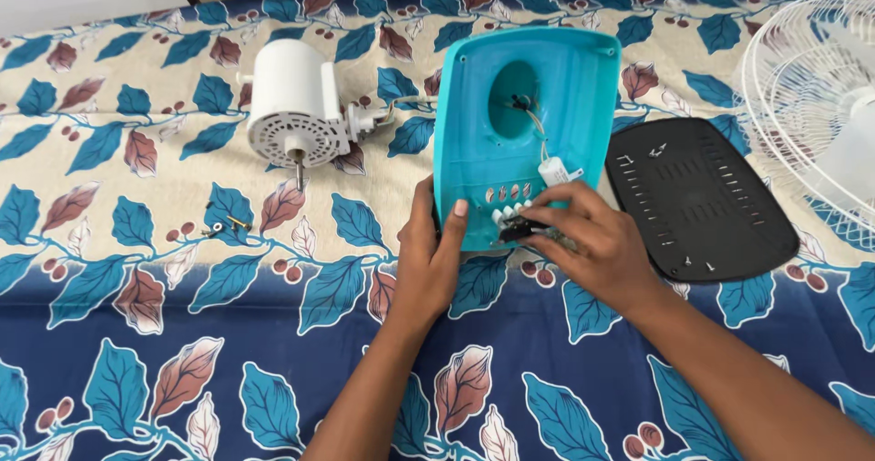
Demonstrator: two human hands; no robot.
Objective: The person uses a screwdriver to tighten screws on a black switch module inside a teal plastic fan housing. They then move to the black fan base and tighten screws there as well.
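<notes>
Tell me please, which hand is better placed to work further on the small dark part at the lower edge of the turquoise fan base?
Probably the right hand: its fingers already pinch the small dark part beside the white buttons. The left hand grips the lower left edge of the turquoise fan base, propping it tilted up.

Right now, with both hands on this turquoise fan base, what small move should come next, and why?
Probably keep the left hand gripping the turquoise base at its lower edge while the right hand eases the small dark switch part clear of the row of button slots. The base stands tilted, and thin wires run to a white capacitor, so pull gently.
</notes>
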